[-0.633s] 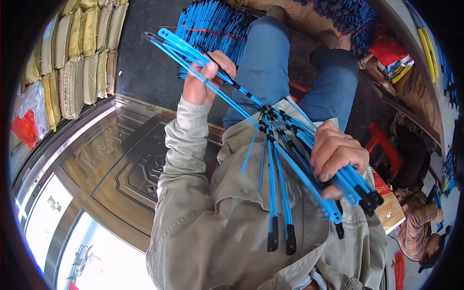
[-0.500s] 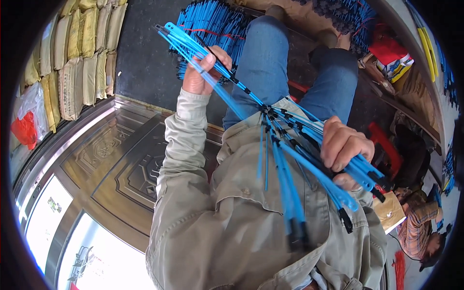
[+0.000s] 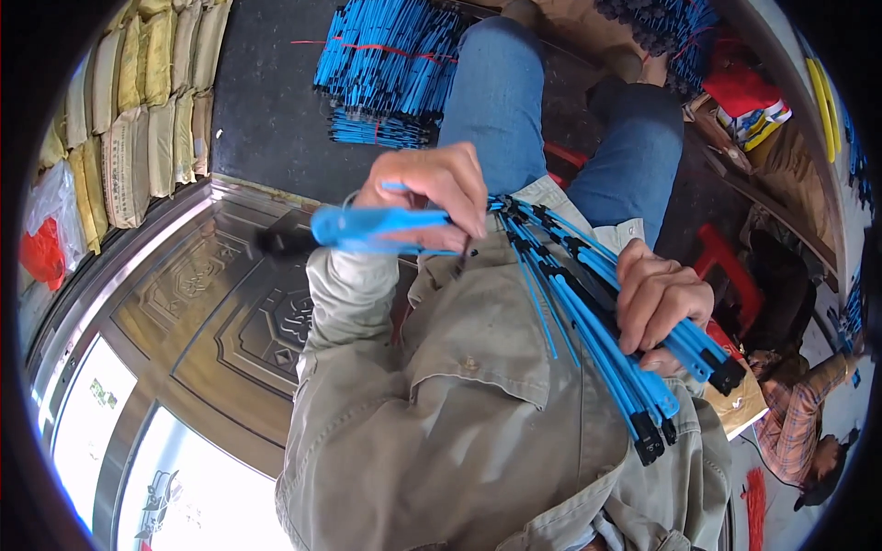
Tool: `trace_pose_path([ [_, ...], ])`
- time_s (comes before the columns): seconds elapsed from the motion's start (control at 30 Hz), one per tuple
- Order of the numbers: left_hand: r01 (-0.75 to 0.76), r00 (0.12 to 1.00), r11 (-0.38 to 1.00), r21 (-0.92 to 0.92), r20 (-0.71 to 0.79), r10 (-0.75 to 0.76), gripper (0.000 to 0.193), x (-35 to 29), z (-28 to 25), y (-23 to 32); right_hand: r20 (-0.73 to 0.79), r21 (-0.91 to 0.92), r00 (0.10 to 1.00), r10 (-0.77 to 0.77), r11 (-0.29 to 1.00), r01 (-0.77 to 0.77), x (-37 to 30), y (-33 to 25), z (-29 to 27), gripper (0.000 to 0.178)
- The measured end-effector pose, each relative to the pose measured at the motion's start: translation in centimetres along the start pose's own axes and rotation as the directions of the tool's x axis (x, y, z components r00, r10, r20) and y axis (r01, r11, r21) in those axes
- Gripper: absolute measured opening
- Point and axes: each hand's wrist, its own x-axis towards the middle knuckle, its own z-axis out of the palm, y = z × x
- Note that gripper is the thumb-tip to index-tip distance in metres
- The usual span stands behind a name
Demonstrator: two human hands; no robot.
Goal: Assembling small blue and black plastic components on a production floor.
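Long, narrow blue strips with black joints and ends are in both my hands, spreading from a black meeting point (image 3: pixel 503 208) above my lap. My left hand (image 3: pixel 432 188) is closed round some blue strips (image 3: pixel 363 226), whose outer ends are smeared by motion. Across from it, my right hand (image 3: pixel 663 303) grips a thicker bundle of blue strips (image 3: pixel 689 349) near the black ends. More blue strips (image 3: pixel 602 340) from the same fan hang loose below that hand, over my beige jacket (image 3: pixel 487 367).
A big tied stack of blue strips (image 3: pixel 390 60) stands ahead of my knees, with a smaller bundle (image 3: pixel 372 129) beside it. Packed sacks (image 3: pixel 129 151) line the left wall. A patterned panel (image 3: pixel 266 312) lies at left. Another person (image 3: pixel 799 418) in a checked shirt is at right.
My left hand has come down and nearer to my body, swinging its strips from pointing away to pointing leftward. My right hand keeps its hold, and the loose strips have gathered toward it.
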Motion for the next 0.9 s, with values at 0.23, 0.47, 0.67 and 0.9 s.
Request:
trace_pose_path([
  [0.23, 0.042, 0.976, 0.968, 0.249, -0.216, 0.013, 0.019, 1.6, 2.8, 0.3, -0.041, 0.075, 0.995, 0.093, 0.993, -0.09, 3.3, 1.3, 0.8, 0.018],
  [0.47, 0.092, 0.924, 0.951, 0.295, -0.382, 0.029, 0.021, 0.9, 3.0, 0.3, -0.298, 0.129, 0.901, 0.314, 0.949, -0.288, 5.5, 0.1, 3.0, 0.016],
  [0.67, 0.057, 0.901, 0.94, 0.335, -0.423, 0.096, 0.023, 1.2, 3.2, -0.5, -0.373, 0.084, 0.876, 0.306, 0.951, -0.297, 5.2, 0.2, 3.9, 0.018],
  [0.9, 0.087, 0.903, 0.898, 0.432, -0.414, 0.112, 0.029, 1.9, 3.8, -0.4, -0.44, 0.034, 0.859, 0.261, 0.961, -0.275, 4.9, 0.5, 4.1, 0.018],
])
